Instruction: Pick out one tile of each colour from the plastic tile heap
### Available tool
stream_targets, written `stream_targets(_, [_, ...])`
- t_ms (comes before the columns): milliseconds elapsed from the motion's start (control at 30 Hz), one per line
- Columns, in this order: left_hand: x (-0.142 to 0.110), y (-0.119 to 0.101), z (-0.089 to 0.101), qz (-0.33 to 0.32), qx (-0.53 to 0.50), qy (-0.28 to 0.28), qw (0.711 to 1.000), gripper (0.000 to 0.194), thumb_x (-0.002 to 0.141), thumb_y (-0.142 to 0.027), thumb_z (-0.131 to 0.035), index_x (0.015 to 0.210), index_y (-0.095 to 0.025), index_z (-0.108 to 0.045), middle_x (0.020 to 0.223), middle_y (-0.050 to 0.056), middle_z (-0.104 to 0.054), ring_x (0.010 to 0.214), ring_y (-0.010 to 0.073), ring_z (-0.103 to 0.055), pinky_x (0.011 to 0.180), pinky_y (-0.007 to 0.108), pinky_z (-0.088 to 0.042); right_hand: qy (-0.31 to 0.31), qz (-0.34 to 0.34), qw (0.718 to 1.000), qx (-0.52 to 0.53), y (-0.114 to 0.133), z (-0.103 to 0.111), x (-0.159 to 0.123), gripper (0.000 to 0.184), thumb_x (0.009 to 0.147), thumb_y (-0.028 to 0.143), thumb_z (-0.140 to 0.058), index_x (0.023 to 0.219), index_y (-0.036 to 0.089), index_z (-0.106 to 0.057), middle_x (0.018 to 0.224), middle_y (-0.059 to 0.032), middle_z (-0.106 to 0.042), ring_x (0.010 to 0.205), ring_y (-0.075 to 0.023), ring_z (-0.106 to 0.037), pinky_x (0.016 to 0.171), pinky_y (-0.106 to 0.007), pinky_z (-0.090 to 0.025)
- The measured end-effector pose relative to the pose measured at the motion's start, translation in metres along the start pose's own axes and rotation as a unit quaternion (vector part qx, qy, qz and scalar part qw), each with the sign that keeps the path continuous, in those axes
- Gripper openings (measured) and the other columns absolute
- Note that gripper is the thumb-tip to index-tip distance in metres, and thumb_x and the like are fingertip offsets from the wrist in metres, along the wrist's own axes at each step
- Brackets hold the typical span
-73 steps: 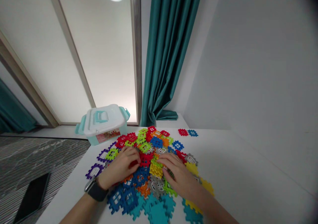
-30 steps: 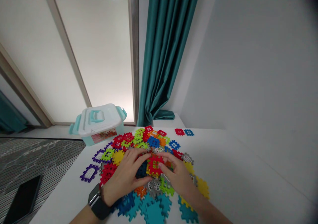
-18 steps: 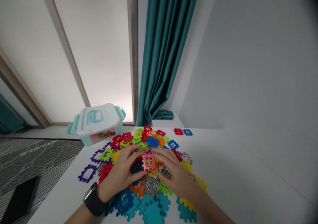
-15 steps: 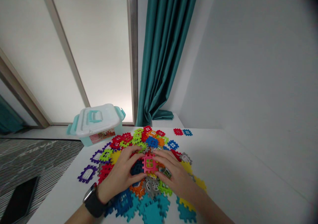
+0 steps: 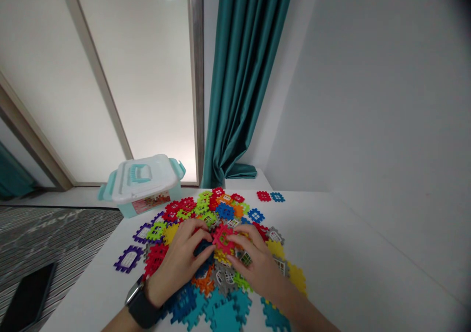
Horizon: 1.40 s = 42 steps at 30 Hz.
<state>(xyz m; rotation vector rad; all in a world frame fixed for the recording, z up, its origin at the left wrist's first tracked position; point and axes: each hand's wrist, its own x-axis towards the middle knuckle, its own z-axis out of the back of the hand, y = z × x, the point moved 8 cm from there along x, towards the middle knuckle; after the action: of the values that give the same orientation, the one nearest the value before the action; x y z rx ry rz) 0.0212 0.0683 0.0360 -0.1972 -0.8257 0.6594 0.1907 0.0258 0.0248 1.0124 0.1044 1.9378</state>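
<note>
A pinkish-red plastic window piece with notched edges is held tilted just above a heap of interlocking pieces, between my two hands. My right hand has it by the right side, fingers on top and thumb lower down. At its left edge are the curled index finger and thumb of my left hand, which wears a black watch. Under the hands lie a yellow piece, dark blue pieces and grey pieces. Part of the heap is hidden by my hands.
A lidded tub stands at the table's back left. Turquoise pieces lie at the front, purple frames at the left, and red and blue pieces at the back. A dark flat object is down to the left.
The pinkish-red window piece has turned from roughly upright to tilted. My right fingers have shifted on it, and my left fingertips now overlap its edge less.
</note>
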Motion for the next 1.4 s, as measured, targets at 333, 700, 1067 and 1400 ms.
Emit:
stream_targets(333, [0.005,0.009,0.012,-0.017,0.013,0.017,1.0,0.015,0.102,-0.027,-0.054,0.101,-0.023,-0.068,0.108,0.008,-0.061,0.101,0.0232,-0.059,0.088,0.038,-0.052,0.058,0.016,0.998,-0.009,0.005,0.0,0.005,0.04,0.093,0.016,-0.061,0.131,0.027,-0.059,0.135,-0.0102,-0.059,0.129,-0.0268,-0.055,0.109,-0.049,-0.05])
stream_targets(700, [0.004,0.003,0.014,-0.023,0.018,0.051,0.998,0.02,0.103,-0.029,-0.051,0.106,-0.024,-0.07,0.108,0.008,-0.064,0.101,0.0231,-0.06,0.089,0.039,-0.051,0.098,0.037,0.994,0.009,0.008,-0.002,0.005,0.036,0.095,0.022,-0.065,0.13,0.029,-0.06,0.131,-0.0078,-0.064,0.125,-0.0248,-0.058,0.107,-0.046,-0.052])
stream_targets(1067, [0.005,-0.008,0.006,-0.021,0.035,0.04,0.998,0.009,0.098,-0.027,-0.058,0.099,-0.022,-0.066,0.105,0.007,-0.065,0.097,0.0238,-0.062,0.085,0.039,-0.05,-0.024,0.0,0.999,-0.029,0.008,-0.005,-0.001,0.029,0.095,0.02,-0.058,0.123,0.026,-0.06,0.119,-0.0114,-0.059,0.111,-0.0283,-0.061,0.094,-0.049,-0.058])
stream_targets(1400, [0.005,0.007,0.013,-0.029,0.036,0.024,0.999,0.017,0.102,-0.026,-0.053,0.104,-0.021,-0.069,0.104,0.007,-0.062,0.096,0.0224,-0.059,0.083,0.036,-0.049,0.045,0.017,0.999,-0.019,0.011,-0.008,0.0,0.035,0.094,0.017,-0.06,0.129,0.026,-0.06,0.124,-0.0114,-0.06,0.117,-0.0275,-0.061,0.099,-0.047,-0.057])
